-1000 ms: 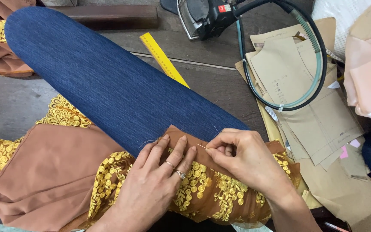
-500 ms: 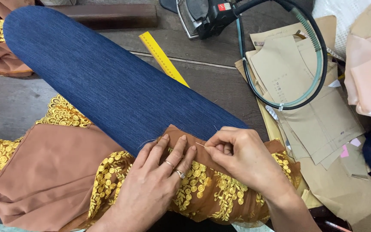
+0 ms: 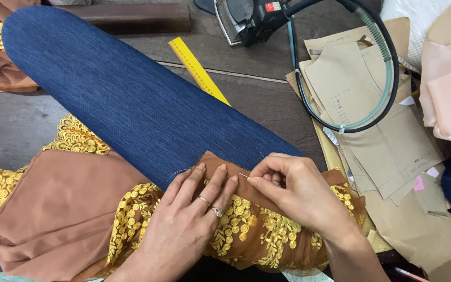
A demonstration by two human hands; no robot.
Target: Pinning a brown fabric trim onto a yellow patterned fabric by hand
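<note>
Left hand (image 3: 186,227) lay flat, fingers spread apart, pressing brown embroidered fabric (image 3: 267,235) onto denim-covered pressing board (image 3: 131,104), right hand (image 3: 298,190) just beside it, fingertips pinched together on a needle (image 3: 243,175).

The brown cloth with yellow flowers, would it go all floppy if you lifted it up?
Probably floppy: the brown cloth with yellow lace lies in soft folds and drapes over the blue padded sleeve board. It looks thin, so likely light. The left hand presses it flat while the right hand pinches a needle, suggesting it shifts easily.
</note>
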